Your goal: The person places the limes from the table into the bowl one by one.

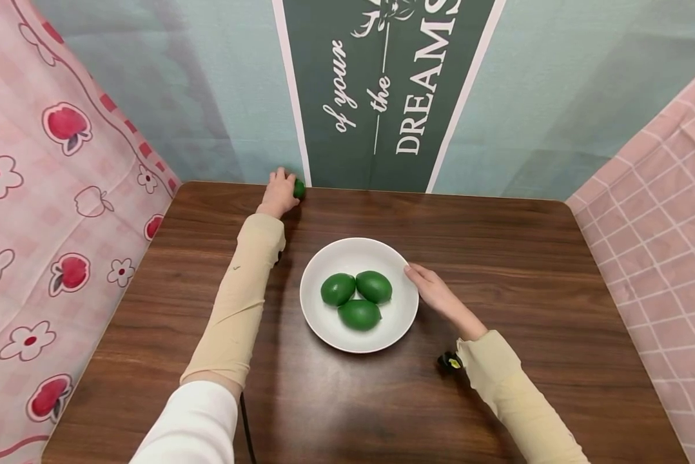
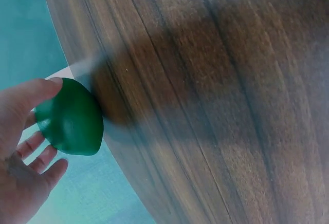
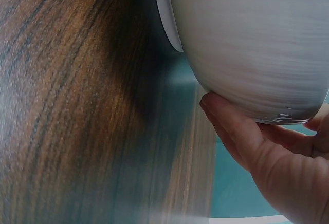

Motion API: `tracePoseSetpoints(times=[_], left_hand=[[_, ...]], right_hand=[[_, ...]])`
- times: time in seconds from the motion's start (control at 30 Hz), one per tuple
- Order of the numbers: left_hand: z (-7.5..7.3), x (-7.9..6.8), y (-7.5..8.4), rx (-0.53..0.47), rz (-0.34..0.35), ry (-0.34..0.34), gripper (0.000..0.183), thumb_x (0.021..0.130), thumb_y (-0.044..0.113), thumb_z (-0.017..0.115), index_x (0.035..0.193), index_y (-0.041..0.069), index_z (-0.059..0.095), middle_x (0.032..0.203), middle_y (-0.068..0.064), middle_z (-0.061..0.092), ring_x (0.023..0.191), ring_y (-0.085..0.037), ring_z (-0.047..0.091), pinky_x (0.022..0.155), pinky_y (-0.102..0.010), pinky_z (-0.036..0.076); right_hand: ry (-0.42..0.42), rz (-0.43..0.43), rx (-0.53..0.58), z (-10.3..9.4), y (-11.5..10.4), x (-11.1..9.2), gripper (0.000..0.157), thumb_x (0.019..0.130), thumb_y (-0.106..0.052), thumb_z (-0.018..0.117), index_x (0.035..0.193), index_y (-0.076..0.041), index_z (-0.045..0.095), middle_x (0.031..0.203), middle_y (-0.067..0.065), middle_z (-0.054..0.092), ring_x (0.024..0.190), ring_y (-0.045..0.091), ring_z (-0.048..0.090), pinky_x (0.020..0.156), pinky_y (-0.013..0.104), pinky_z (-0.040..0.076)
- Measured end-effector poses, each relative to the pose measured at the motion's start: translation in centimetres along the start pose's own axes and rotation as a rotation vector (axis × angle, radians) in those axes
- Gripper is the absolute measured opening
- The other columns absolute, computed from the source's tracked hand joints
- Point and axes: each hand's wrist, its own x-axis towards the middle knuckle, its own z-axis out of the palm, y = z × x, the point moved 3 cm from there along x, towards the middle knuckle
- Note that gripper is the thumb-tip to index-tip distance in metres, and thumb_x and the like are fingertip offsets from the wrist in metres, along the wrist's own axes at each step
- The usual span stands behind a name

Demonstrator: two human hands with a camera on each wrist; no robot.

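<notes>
A wide white bowl [image 1: 395, 316] stands on the wooden table with 3 green limes [image 1: 360, 315] in it. At the table's far edge my left hand [image 1: 280, 193] holds another green lime [image 2: 72, 118]. Its thumb lies on one side of that fruit and the fingers curl round the other, as the left wrist view shows. My right hand [image 1: 431, 288] grips the bowl at its right side. In the right wrist view the fingers and thumb press against the bowl's outer wall [image 3: 252, 44] near the rim; part of the grip is hidden behind it.
Behind the far table edge hangs a blue-green cloth [image 1: 231, 96] with a dark printed panel [image 1: 347, 154]. Pink patterned curtains flank the table [image 1: 498, 245] on both sides. A black cable [image 1: 245, 425] runs beside the left forearm.
</notes>
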Motion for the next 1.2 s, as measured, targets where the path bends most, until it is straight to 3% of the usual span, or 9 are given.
tracePoseSetpoints(times=[0.2,0.8,1.2], left_hand=[[0.2,-0.1,-0.2,-0.031,-0.022,0.004,0.057,0.082,0.015,0.066,0.128,-0.001,0.037,0.128,-0.025,0.031,0.116,-0.040,0.030,0.091,-0.050,0.038],[1.3,-1.0,-0.6,-0.067,-0.073,-0.133,0.064,0.084,0.020,0.065,0.135,0.003,0.031,0.131,-0.024,0.032,0.116,-0.042,0.034,0.090,-0.054,0.037],[0.7,-1.1,-1.3,-0.081,-0.057,-0.153,0.068,0.083,0.020,0.065,0.138,0.003,0.029,0.133,-0.024,0.031,0.118,-0.042,0.032,0.091,-0.055,0.035]], right_hand=[[0.003,0.002,-0.002,-0.1,0.1,0.1,0.048,0.100,-0.025,0.033,0.130,0.012,0.039,0.115,0.028,0.056,0.106,0.030,0.053,0.093,0.041,0.040],[-0.030,0.008,0.017,-0.7,-0.3,0.4,0.048,0.100,-0.023,0.033,0.131,0.013,0.037,0.116,0.029,0.055,0.105,0.030,0.054,0.090,0.040,0.042],[-0.036,0.036,0.074,-0.6,-0.3,0.7,0.049,0.100,-0.024,0.034,0.131,0.014,0.035,0.110,0.031,0.056,0.095,0.028,0.059,0.074,0.027,0.049]])
